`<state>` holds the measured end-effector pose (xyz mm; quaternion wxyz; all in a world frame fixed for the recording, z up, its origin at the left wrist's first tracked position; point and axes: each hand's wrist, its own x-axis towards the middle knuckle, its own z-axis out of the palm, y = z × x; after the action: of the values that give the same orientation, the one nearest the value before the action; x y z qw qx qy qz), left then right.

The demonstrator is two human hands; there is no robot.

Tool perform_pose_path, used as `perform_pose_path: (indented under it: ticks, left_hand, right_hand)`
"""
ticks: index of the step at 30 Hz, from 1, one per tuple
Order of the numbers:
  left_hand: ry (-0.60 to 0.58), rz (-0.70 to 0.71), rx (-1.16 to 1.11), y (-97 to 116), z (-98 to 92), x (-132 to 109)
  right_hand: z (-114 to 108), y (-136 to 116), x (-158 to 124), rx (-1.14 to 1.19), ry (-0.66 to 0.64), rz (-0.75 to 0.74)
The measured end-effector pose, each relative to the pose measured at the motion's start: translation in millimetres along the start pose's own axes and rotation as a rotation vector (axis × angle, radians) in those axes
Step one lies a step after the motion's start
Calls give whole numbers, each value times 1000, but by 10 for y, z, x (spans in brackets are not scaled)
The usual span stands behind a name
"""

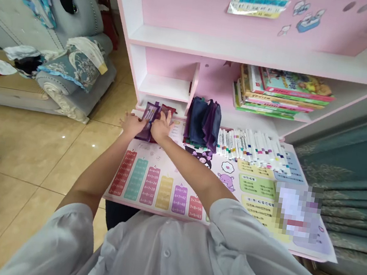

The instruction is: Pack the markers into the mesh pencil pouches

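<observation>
A purple pencil pouch (149, 112) lies at the desk's left back corner, with pale shapes showing through its front. My left hand (133, 125) is at its left side, fingers spread and thumb resting on the pouch. My right hand (161, 128) lies over its right side, fingers apart, the thumb close to the left one. Behind my right fingers a dark red pouch (168, 108) shows in part. To the right stands a row of dark blue and purple pouches (203, 120). Beside them many white marker pens (254, 148) with coloured ends lie side by side.
The desk mat (164, 171) carries printed times tables. Stacked books (279, 94) fill part of the pink and white shelf (251, 53) behind. A blurred pale item (295, 209) lies at the right. A sofa (84, 17) with clothes is on the left, a curtain (348, 166) on the right.
</observation>
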<state>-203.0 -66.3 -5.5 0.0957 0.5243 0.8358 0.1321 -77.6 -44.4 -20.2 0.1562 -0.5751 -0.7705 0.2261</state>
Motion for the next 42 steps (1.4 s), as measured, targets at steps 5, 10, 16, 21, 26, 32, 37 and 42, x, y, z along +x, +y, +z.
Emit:
perform_pose_path:
  ticks: [5, 10, 16, 21, 26, 32, 37, 42]
  left_hand:
    - [2, -26, -8, 34, 147, 55]
    - [-2, 7, -12, 161, 228, 25]
    - [27, 43, -74, 335, 368, -6]
    - [54, 41, -94, 410, 412, -19]
    - [29, 20, -66, 413, 357, -73]
    - [180, 77, -121, 693, 162, -461]
    - [231, 362, -201, 1328, 67, -910]
    - [161, 575, -196, 1901, 207, -1127]
  right_hand:
    - [28, 83, 80, -68, -5, -8]
    - [-2, 240, 73, -96, 46, 6]
    - [-102, 436, 17, -86, 81, 4]
    - [-150, 534, 3, -112, 121, -41]
    - [-225, 490, -116, -87, 133, -67]
    - [-455, 572, -1000, 1, 243, -219]
    - [-534, 1136, -1874, 40, 380, -253]
    - [-532, 1716, -2345, 78, 526, -184]
